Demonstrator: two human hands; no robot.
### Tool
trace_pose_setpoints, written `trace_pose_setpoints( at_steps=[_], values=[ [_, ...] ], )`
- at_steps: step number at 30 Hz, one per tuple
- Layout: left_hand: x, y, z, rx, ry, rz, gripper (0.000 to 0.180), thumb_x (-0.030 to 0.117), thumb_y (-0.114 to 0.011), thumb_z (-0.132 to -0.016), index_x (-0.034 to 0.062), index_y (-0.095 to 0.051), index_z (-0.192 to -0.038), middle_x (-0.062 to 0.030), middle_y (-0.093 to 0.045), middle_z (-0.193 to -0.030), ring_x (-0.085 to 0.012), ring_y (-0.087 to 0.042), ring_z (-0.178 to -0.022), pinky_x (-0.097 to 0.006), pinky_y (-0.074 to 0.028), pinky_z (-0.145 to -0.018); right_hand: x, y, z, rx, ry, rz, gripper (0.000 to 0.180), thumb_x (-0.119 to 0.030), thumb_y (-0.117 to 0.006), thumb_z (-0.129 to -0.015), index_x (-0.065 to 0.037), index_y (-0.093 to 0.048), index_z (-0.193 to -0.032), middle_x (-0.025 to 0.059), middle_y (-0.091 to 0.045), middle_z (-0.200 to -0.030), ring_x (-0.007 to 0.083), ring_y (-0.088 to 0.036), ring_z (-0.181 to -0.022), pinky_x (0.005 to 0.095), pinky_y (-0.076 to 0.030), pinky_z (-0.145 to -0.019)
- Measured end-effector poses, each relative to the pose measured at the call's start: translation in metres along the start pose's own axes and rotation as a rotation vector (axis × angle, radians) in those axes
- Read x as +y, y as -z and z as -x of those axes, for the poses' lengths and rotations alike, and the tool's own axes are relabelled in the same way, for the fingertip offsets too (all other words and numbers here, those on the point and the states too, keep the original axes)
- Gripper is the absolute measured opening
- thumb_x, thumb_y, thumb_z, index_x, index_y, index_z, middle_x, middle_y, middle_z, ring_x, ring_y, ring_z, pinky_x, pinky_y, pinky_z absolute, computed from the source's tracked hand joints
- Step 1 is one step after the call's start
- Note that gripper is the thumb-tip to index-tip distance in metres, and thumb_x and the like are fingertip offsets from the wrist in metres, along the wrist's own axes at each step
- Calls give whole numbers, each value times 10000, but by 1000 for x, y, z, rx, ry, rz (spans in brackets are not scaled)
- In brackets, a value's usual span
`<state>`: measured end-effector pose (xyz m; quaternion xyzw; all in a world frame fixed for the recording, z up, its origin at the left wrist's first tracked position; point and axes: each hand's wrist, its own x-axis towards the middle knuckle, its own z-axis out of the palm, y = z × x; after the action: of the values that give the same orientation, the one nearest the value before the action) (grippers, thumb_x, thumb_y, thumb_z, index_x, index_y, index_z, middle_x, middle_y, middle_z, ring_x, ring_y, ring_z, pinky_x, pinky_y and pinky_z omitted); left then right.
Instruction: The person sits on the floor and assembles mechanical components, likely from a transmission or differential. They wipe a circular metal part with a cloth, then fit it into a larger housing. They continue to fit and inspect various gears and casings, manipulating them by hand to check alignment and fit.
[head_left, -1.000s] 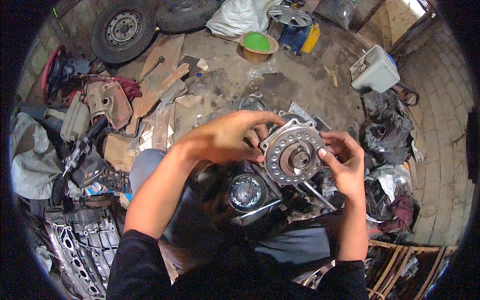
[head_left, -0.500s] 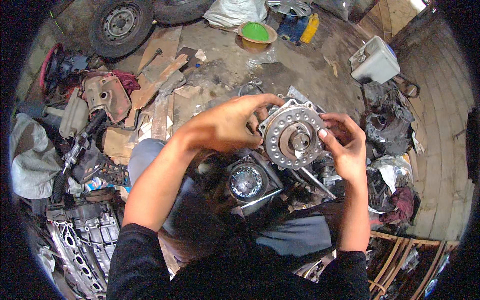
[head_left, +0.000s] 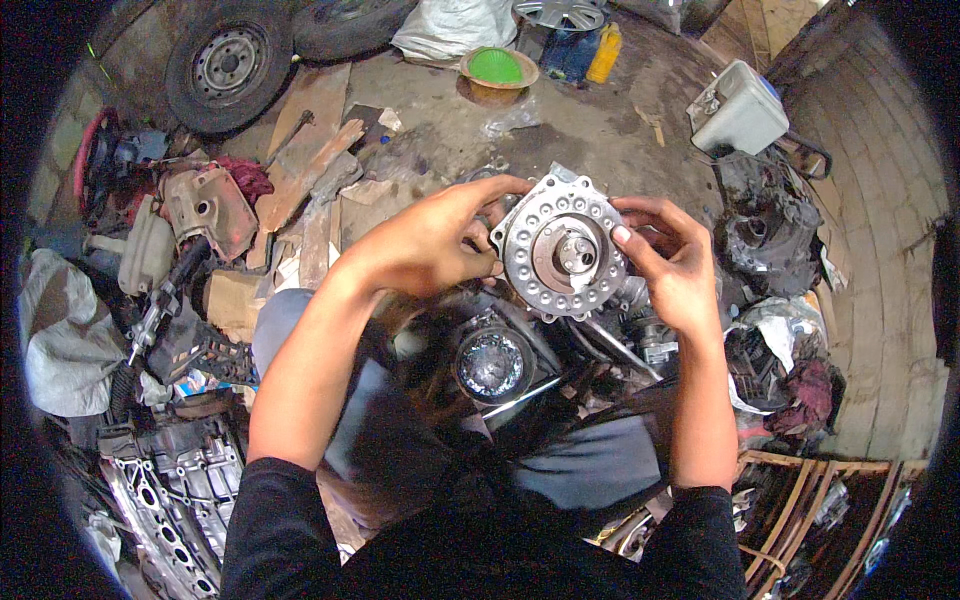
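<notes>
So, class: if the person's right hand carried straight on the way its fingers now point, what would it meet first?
The right hand points leftward across the picture, and its fingers already touch the rim of the round perforated metal disc. So the disc comes first, with the left hand gripping its far edge beyond. Depth is hard to judge here.

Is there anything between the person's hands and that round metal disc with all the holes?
No, nothing visible. The left hand grips the round metal disc at its left rim, and the right hand has its fingers on the right rim. Both hands touch it directly, above the engine parts.
</notes>
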<state>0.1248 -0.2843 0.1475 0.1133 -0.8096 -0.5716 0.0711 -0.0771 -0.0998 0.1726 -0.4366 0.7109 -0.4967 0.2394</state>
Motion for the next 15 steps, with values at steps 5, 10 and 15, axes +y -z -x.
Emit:
trace_pose_setpoints(
  at_steps=[5,10,15],
  values=[
    [-1,1,1,-11,18,48,814,-40,-751,-735,71,-397,-1459,-81,-578,-1203,-132,-593,-953,-302,-532,-864,1,1,-3,-21,37,7,309,-85,-711,-851,-3,-676,-1147,93,-707,-1034,162,-641,-870,299,-510,-814],
    [-1,2,-2,-41,16,119,807,-56,-734,-740,68,-394,-1462,-95,-579,-1240,-126,-609,-931,-290,-538,-843,-1,4,0,-24,-15,-25,388,-112,-714,-859,-15,-637,-1226,81,-683,-945,131,-628,-807,267,-519,-724],
    [7,2,0,-30,69,131,797,-81,-714,-743,66,-396,-1459,-90,-607,-1184,-121,-625,-873,-281,-550,-802,3,8,-1,-91,-131,-72,400,-147,-708,-876,-24,-625,-1248,63,-661,-888,116,-618,-753,270,-515,-610]
  ],
)
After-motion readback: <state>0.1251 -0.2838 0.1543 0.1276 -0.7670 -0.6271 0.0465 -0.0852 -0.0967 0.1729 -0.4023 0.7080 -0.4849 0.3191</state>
